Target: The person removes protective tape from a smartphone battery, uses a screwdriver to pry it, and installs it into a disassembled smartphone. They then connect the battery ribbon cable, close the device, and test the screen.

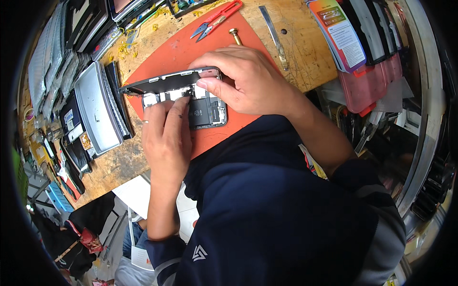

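Head view shows an opened phone (205, 112) lying on an orange mat (167, 55) at the middle of the wooden table (305, 62). Its screen panel (164, 83) is lifted off the body and stands tilted along the 12 o'clock edge. The right hand (248, 81) is curled closed around the panel's raised corner, thumb and fingers pinching it. The left hand (164, 133) rests on the phone body, fingers bent and pressed down among the inner parts; whether it holds a small piece I cannot tell.

A likely risk: if the panel tips further back or slips from the pinch, any thin cable joining it to the body could strain or tear. A heavy press from the left fingers could also nick the battery.

Room is tight. At 9 o'clock, a grey metal tray (95, 107) and stacked phone parts sit just beside the mat. At 12 o'clock lie red-handled snips (217, 19), a brass-tipped tool (235, 35) and a flat metal blade (274, 35). At 3 o'clock, packaged goods (341, 35) crowd the table's edge. The near edge, at 6 o'clock, runs close under the forearms.
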Demonstrator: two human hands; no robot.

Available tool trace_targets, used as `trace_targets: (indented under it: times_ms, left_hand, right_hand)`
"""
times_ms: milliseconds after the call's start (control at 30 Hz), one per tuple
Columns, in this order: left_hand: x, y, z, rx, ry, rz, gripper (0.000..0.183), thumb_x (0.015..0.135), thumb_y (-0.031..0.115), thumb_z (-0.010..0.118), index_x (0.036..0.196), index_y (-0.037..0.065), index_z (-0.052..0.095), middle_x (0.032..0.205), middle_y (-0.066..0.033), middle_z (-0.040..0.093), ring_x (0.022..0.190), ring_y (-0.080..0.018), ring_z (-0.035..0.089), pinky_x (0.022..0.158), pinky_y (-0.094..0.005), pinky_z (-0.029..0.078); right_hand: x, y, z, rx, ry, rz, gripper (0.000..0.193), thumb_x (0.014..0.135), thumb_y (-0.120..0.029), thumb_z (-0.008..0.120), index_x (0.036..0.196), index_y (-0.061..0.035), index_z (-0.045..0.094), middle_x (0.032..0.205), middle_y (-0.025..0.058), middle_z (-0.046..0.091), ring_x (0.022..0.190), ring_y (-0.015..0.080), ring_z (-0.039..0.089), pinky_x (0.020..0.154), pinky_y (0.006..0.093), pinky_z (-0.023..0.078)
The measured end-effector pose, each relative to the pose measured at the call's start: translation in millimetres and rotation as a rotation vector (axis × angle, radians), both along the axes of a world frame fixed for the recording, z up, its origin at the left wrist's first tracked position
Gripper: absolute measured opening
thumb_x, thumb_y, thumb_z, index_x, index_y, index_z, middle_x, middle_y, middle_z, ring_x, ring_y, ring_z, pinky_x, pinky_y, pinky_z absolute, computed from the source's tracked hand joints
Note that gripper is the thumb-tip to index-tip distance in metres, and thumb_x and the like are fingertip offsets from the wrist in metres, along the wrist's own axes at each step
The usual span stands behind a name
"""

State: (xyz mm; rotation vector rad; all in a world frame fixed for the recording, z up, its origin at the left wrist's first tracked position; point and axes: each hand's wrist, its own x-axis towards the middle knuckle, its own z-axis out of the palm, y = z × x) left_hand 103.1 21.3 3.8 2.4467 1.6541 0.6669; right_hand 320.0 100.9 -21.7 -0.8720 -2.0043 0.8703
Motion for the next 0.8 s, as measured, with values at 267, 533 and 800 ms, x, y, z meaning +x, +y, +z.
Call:
trace_targets:
  times_ms: [267,533,800]
  left_hand:
    - [0.0,7.2,-4.8,-0.002,-0.182,0.059,0.024,0.082,-0.010,0.078,0.103,0.003,0.079,0.090,-0.0104,0.069,0.082,-0.0289,0.068,0.073,-0.0395,0.055]
    - [1.5,7.2,-7.5,0.027,-0.162,0.059,0.027,0.081,-0.011,0.078,0.104,0.002,0.080,0.091,-0.0106,0.068,0.083,-0.0281,0.068,0.073,-0.0387,0.055]
    - [1.0,3.1,-9.9,0.077,-0.131,0.007,0.035,0.080,-0.014,0.075,0.111,0.001,0.079,0.092,-0.0111,0.068,0.085,-0.0279,0.067,0.074,-0.0387,0.055]
  right_hand:
    - [-0.7,2.7,-1.9,0.013,0.001,-0.006,0.021,0.095,-0.014,0.075,0.113,-0.0044,0.072,0.087,0.0118,0.071,0.083,0.0302,0.070,0.078,0.0409,0.053]
    - [-0.3,4.6,-1.0,0.029,0.003,-0.011,0.020,0.095,-0.014,0.075,0.113,-0.0041,0.072,0.087,0.0122,0.071,0.083,0.0307,0.071,0.078,0.0412,0.053]
    - [-0.3,5.0,-4.0,0.041,0.014,-0.011,0.021,0.095,-0.015,0.075,0.112,-0.0033,0.072,0.088,0.0129,0.072,0.083,0.0312,0.071,0.077,0.0410,0.053]
